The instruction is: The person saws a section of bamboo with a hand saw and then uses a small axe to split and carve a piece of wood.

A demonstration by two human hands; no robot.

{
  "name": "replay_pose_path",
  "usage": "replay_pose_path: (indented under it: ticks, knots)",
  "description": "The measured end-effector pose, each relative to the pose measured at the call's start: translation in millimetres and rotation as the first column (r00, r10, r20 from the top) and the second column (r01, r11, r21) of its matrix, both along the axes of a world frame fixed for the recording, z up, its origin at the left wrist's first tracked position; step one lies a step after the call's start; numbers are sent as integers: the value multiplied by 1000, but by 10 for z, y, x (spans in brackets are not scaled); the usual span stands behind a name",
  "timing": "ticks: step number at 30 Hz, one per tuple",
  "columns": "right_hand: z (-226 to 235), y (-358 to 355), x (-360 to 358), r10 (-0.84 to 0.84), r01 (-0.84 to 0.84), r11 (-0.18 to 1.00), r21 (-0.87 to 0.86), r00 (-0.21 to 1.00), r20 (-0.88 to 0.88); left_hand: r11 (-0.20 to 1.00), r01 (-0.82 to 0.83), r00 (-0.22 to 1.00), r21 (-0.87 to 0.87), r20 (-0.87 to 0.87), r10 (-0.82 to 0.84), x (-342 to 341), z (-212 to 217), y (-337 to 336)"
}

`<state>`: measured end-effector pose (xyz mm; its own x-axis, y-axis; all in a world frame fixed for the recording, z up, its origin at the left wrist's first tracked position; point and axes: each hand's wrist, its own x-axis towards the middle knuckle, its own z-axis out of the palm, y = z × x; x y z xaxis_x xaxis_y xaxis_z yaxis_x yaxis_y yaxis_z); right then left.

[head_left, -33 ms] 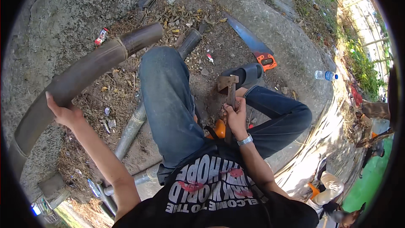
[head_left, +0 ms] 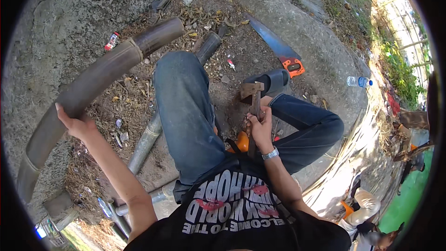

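Note:
A thick dark bamboo pole (head_left: 104, 72) slants along my left side, its cut far end near my raised knee. My left hand (head_left: 76, 123) is closed around its near part, thumb over the top. In my right hand (head_left: 261, 125), between my legs, is the wooden handle of a hatchet (head_left: 253, 90), its rusty head up beside my sandalled foot. My fingers wrap the handle just below the head. Part of an orange object (head_left: 240, 143) shows below my right hand, mostly hidden. A handsaw (head_left: 274, 46) with an orange handle lies beyond my foot.
More bamboo poles (head_left: 146, 142) lie under and beside my left leg. A rough stone wall (head_left: 60, 32) rises at the left. A rock slab (head_left: 320, 60) carries a plastic bottle (head_left: 359, 82). Another person (head_left: 364, 209) sits at the lower right.
The bamboo pole has shifted slightly to the right, and my left hand has moved with it. My right hand and the hatchet stay almost still.

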<state>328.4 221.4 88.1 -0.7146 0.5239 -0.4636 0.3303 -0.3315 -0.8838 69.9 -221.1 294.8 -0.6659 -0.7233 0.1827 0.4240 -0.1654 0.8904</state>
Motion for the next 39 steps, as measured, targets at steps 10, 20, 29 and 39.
replay_pose_path:
  ticks: [10, 20, 29, 39]
  knots:
    - [223, 317, 174, -163, 161, 985, 68, 986, 28, 661, -92, 804, 745, 448, -392, 480, -2536, 223]
    - [1499, 994, 1559, -273, 256, 895, 365, 962, -6, 661, 195, 513, 725, 499, -698, 953, -4168, 277]
    - [1469, 996, 1700, -514, 532, 788, 309, 845, -144, 802, 142, 380, 580, 716, -585, 920, -3673, 433]
    - [945, 427, 1200, -227, 249, 965, 87, 951, -209, 861, 340, 302, 378, 823, -481, 739, -3356, 642]
